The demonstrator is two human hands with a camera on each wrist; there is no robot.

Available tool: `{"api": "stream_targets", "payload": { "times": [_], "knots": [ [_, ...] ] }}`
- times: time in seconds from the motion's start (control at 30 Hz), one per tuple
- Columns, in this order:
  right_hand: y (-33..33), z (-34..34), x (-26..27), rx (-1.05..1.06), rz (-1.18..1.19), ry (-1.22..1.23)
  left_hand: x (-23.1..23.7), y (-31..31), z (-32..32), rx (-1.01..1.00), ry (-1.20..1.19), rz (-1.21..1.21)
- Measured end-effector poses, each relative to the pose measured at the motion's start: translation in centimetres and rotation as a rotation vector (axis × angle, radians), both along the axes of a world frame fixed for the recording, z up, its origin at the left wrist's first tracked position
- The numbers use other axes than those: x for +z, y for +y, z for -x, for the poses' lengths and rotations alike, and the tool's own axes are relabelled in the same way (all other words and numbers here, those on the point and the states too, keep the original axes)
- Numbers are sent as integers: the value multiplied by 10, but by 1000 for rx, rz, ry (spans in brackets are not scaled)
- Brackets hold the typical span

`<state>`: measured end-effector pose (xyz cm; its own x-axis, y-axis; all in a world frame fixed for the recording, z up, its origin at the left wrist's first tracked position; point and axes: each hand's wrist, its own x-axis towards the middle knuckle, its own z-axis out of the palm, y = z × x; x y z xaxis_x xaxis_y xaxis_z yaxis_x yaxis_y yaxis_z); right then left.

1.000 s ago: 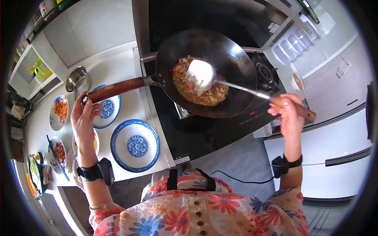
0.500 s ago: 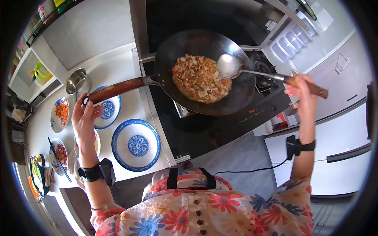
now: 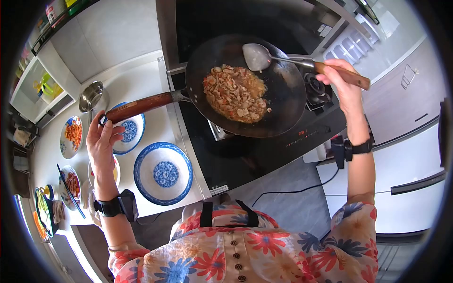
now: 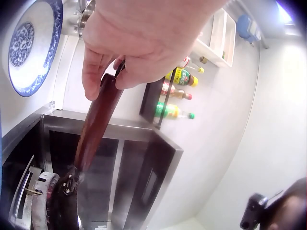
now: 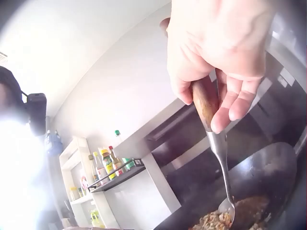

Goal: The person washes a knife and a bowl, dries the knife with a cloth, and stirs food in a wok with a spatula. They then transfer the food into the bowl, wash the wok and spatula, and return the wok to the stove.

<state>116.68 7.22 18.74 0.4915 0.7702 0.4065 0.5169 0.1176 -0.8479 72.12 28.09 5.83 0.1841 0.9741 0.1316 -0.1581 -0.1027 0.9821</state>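
Note:
A dark wok sits on the black stove, with chopped meat and red bits in its left half. The left hand pinches the far end of its reddish wooden handle; the left wrist view shows thumb and fingers around the handle's tip. The right hand grips the wooden handle of a metal spatula. In the head view the spatula's blade is over the wok's upper wall, behind the food. From the right wrist, the fingers wrap the spatula handle.
Two blue-rimmed bowls stand on the counter left of the stove, beside a steel pot. Further left are dishes of chopped orange food and reddish food with chopsticks across. A second burner lies right of the wok.
The spatula first swept right out of the food, then moved left and up to the wok's upper wall. The food now sits slightly further left. The left hand has kept its place.

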Motion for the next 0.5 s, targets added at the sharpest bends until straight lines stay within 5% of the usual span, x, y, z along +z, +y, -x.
{"api": "stream_targets", "payload": {
  "times": [0.07, 0.27, 0.4, 0.5],
  "knots": [
    [17, 11, -5, 167, 10, 51, 1, -1, 0, 4, 7, 9],
    [16, 45, 28, 458, 218, -307, -1, 1, 1, -5, -6, 4],
    [20, 57, 55, 318, 213, -371, -1, 1, 2, -1, -2, -4],
    [26, 46, 82, 415, 149, -276, -1, 1, 1, -9, -1, -1]
  ]
}}
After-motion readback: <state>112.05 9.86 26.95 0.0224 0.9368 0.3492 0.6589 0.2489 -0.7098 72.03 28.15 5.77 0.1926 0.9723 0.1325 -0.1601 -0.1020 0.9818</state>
